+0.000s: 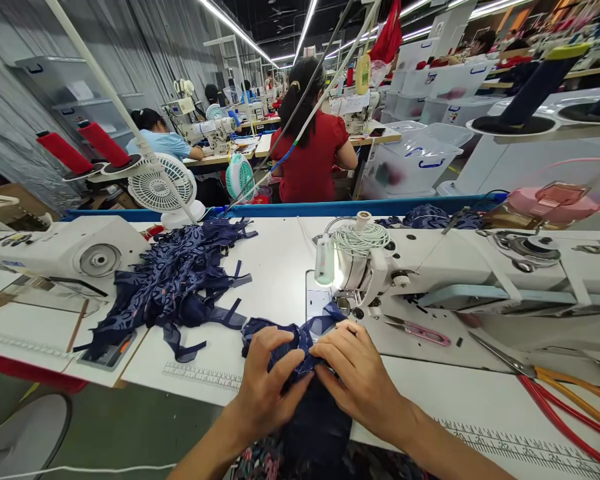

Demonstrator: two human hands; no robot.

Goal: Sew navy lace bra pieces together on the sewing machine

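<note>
My left hand (266, 387) and my right hand (356, 375) both pinch a dark navy lace garment piece (290, 340) at the near edge of the white sewing table (275, 267). The fingers of each hand are curled and pressed onto the fabric. The piece lies just in front of the needle area of the white sewing machine (430, 267), which stretches to the right. A large pile of navy lace pieces (180, 280) lies to the left of my hands.
Pink thread snips (420, 331) and red-handled scissors (540, 373) lie right of my hands. A second machine (65, 250), a small white fan (163, 187) and red thread cones (85, 150) stand at left. Other people sew at tables beyond a blue divider (330, 208).
</note>
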